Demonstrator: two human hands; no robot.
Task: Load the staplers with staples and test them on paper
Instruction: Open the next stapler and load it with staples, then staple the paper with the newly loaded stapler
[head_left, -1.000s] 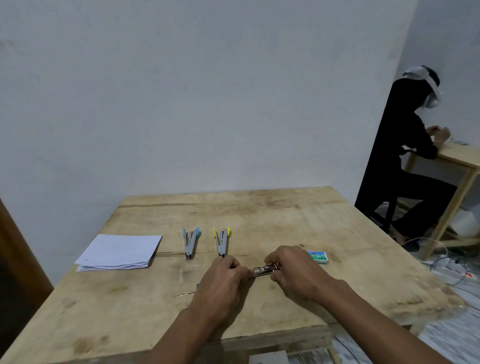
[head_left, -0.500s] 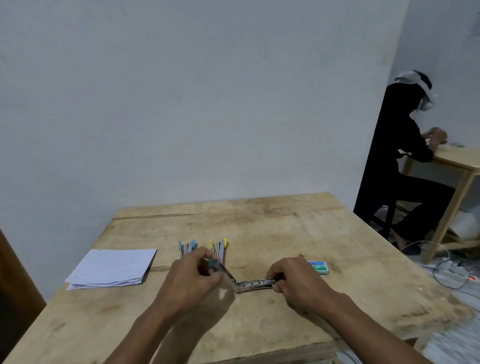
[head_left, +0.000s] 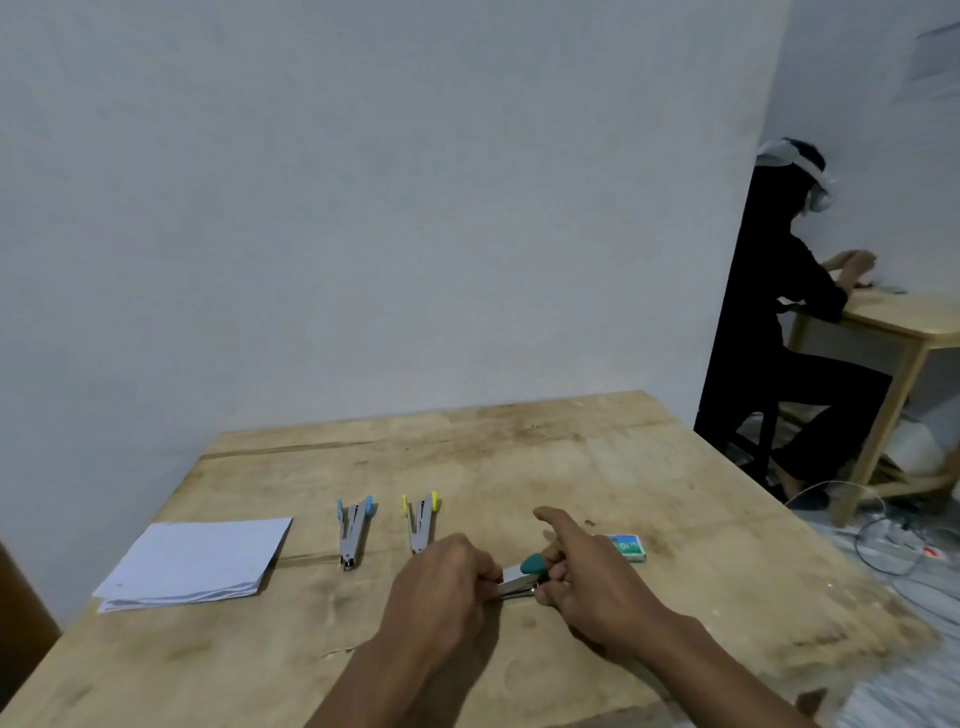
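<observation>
A small grey stapler with a green end lies between both hands near the table's front middle. My left hand grips its left end. My right hand holds its right end, with the index finger stretched out. Its arm appears folded down onto the base. Two more grey staplers lie further back: one with blue tabs and one with yellow tabs. A green and white staple box sits just right of my right hand. A stack of white paper lies at the left.
The wooden table stands against a white wall. At the right, a person in dark clothes sits at a second wooden table. Cables lie on the floor beside my table's right edge.
Half a second ago my left hand held the stapler's arm swung up and open. Now the arm is folded down, and both hands sit close together on the stapler.
</observation>
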